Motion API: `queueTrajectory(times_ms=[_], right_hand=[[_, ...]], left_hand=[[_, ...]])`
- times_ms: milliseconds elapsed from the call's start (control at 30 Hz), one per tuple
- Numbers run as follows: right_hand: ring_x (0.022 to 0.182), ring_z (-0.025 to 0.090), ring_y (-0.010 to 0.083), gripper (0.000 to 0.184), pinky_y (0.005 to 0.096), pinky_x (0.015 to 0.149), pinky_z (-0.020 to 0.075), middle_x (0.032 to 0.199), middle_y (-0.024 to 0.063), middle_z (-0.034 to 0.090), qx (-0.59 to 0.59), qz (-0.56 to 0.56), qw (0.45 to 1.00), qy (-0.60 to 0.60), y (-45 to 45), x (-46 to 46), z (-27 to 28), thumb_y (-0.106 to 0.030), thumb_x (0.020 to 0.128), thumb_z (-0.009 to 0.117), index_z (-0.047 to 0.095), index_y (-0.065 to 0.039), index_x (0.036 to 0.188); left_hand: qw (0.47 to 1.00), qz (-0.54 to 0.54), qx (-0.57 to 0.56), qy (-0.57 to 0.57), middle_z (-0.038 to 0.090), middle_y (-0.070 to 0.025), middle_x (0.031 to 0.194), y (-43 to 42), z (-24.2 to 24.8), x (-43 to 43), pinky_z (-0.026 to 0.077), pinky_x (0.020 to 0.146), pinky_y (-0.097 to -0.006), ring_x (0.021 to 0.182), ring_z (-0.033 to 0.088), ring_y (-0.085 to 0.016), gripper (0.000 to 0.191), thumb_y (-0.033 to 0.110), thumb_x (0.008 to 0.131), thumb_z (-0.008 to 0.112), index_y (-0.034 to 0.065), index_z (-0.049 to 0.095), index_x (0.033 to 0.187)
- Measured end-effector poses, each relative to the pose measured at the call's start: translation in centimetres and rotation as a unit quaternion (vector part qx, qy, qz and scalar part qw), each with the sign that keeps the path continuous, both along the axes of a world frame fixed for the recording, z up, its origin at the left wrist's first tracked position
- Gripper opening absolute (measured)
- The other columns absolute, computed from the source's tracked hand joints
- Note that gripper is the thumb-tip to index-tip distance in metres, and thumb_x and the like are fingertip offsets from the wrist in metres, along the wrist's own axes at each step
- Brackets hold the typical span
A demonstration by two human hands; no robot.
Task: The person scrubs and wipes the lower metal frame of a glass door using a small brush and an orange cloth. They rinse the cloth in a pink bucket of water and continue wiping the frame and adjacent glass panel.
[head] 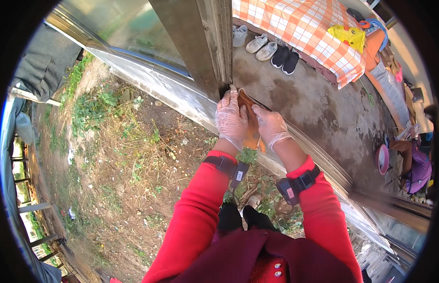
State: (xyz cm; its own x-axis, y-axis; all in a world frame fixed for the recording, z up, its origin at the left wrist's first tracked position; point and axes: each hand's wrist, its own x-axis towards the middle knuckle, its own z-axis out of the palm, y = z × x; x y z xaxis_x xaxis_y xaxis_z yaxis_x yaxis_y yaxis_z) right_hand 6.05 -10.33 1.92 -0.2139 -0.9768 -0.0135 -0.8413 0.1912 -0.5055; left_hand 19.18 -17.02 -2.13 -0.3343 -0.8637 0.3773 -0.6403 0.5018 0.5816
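Note:
An orange-brown cloth (pixel 253 132) is bunched between my hands at the lower corner of a window frame (pixel 219 46), with its loose end hanging over the sill. My left hand (pixel 232 122), in a clear plastic glove, holds the cloth's left edge. Its fingertips reach the foot of the upright post. My right hand (pixel 272 123), gloved the same way, grips the cloth's right side with the thumb and fingers, beside the bottom window track (pixel 322 155). The cloth and fingers hide part of the corner.
Glass panes (pixel 145 32) stand left of the post. Inside, several shoes (pixel 266 51) line a bed with a checked cover (pixel 294 21). A pink basin (pixel 382 159) is at the right, near a person in purple (pixel 417 169). Weedy ground (pixel 134 169) lies outside.

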Motion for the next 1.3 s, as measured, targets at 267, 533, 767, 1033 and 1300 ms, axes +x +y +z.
queueTrajectory(times_ms=[267, 533, 767, 1033, 1300], right_hand=[[0.083, 0.066, 0.0416, 0.033, 0.0472, 0.073, 0.0537, 0.09, 0.0232, 0.066, -0.036, 0.004, 0.999, -0.003, -0.1, -0.6, 0.4, -0.01, 0.089, 0.057, 0.067, -0.019, 0.12], [0.088, 0.067, 0.0405, 0.039, 0.0489, 0.079, 0.0537, 0.095, 0.0221, 0.069, 0.11, -0.009, 0.992, 0.066, 0.8, -0.6, 2.4, -0.013, 0.088, 0.055, 0.061, -0.015, 0.126], [0.089, 0.067, 0.0405, 0.037, 0.0501, 0.078, 0.0532, 0.093, 0.0219, 0.069, 0.049, -0.003, 0.998, 0.041, -0.7, -0.2, 1.3, -0.012, 0.09, 0.052, 0.062, -0.016, 0.125], [0.086, 0.067, 0.04, 0.036, 0.0473, 0.075, 0.0535, 0.091, 0.0223, 0.067, 0.019, 0.075, 0.996, 0.044, -1.1, -2.9, 1.8, -0.01, 0.088, 0.056, 0.065, -0.018, 0.122], [0.088, 0.067, 0.04, 0.035, 0.0482, 0.078, 0.0531, 0.094, 0.022, 0.068, 0.08, 0.093, 0.987, 0.1, -0.1, -3.6, 1.1, -0.011, 0.088, 0.056, 0.066, -0.017, 0.121]], left_hand=[[0.997, -0.01, -0.036, 0.07, 0.058, -0.0158, 0.124, -0.1, -0.3, -0.3, 0.044, 0.1, -0.0436, 0.112, 0.054, -0.036, 0.049, 0.006, 0.08, 0.068, 0.005, 0.06, 0.128], [0.998, -0.019, -0.039, 0.055, 0.059, -0.0165, 0.124, -0.4, -0.1, -0.5, 0.044, 0.1, -0.0432, 0.114, 0.052, -0.036, 0.043, 0.009, 0.084, 0.063, 0.0037, 0.061, 0.126], [0.994, 0.044, -0.036, 0.095, 0.062, -0.0143, 0.118, -0.6, -0.5, -1.0, 0.046, 0.096, -0.0414, 0.107, 0.055, -0.035, 0.039, 0.007, 0.081, 0.066, 0.0046, 0.065, 0.12], [0.995, 0.011, -0.045, 0.093, 0.065, -0.0127, 0.108, -0.7, -0.5, -0.9, 0.048, 0.09, -0.0413, 0.102, 0.057, -0.034, 0.031, 0.008, 0.079, 0.068, 0.0061, 0.069, 0.111], [0.997, 0.031, -0.055, 0.043, 0.068, -0.0124, 0.099, -0.6, -0.7, -1.8, 0.05, 0.082, -0.0425, 0.095, 0.062, -0.032, 0.02, 0.004, 0.078, 0.066, 0.0087, 0.072, 0.096]])
